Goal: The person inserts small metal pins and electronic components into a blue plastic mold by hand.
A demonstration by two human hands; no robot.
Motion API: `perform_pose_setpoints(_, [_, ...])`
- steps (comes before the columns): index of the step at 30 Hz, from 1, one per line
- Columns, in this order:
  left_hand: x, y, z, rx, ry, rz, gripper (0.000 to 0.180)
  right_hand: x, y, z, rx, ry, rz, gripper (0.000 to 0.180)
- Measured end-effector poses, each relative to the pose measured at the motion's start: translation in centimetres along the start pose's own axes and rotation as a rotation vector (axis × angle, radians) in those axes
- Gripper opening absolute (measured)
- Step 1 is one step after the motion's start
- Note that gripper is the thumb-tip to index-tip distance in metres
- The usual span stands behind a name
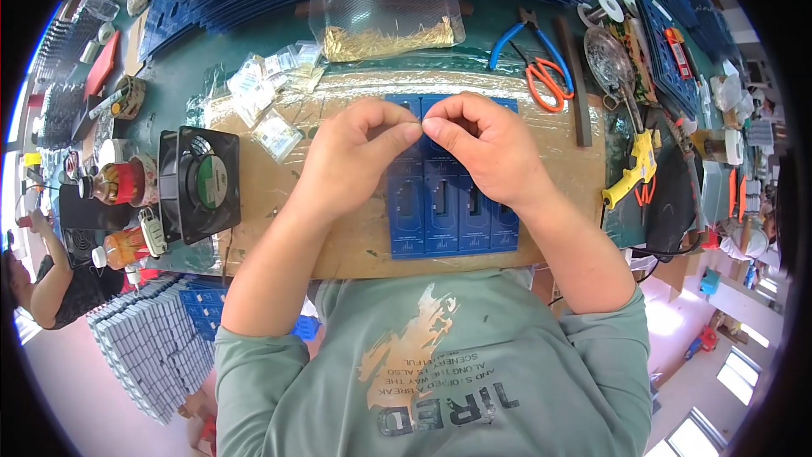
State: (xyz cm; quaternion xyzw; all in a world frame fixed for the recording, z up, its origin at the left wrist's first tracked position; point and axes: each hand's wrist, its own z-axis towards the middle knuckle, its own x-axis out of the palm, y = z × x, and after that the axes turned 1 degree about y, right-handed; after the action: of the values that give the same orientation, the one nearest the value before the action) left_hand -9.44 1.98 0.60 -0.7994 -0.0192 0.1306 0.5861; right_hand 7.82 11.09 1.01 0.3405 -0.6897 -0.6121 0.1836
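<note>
Over a blue circuit board panel, my left hand and my right hand meet thumb to thumb, each with its fingertips pinched. Whatever lies between those fingertips is too small to make out. Four-sided and flat, the panel rests on a brown cardboard sheet and is divided into several sections with dark slots; my hands cover part of its far half. Beyond my hands stands a clear plastic box holding a heap of thin gold-coloured metal pieces.
Small clear bags lie left of the board, near a black fan. To the right are blue-handled pliers, orange-handled scissors, a dark bar and a yellow soldering gun. Another person is at far left.
</note>
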Motion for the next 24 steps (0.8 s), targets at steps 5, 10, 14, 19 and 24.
perform_pose_setpoints(5, [-0.1,0.9,0.2,-0.077,0.044,-0.21,0.02,0.9,-0.8,0.1,-0.04,-0.025,0.141,0.016])
perform_pose_setpoints(10, [-0.3,0.9,0.2,-0.16,0.058,-0.352,0.018,1.2,-1.6,0.3,-0.133,-0.042,0.123,0.014])
perform_pose_setpoints(14, [-0.6,1.3,0.6,-0.084,-0.005,-0.451,0.017,0.7,-0.5,0.7,-0.066,-0.077,0.359,0.013])
perform_pose_setpoints(19, [-1.2,1.4,0.7,-0.057,-0.043,-0.47,0.017,-0.7,-0.2,1.0,0.025,-0.054,0.329,0.016])
perform_pose_setpoints(24, [-1.1,1.6,0.7,0.0,-0.079,-0.416,0.019,-0.4,0.6,1.1,0.085,0.024,0.002,0.018])
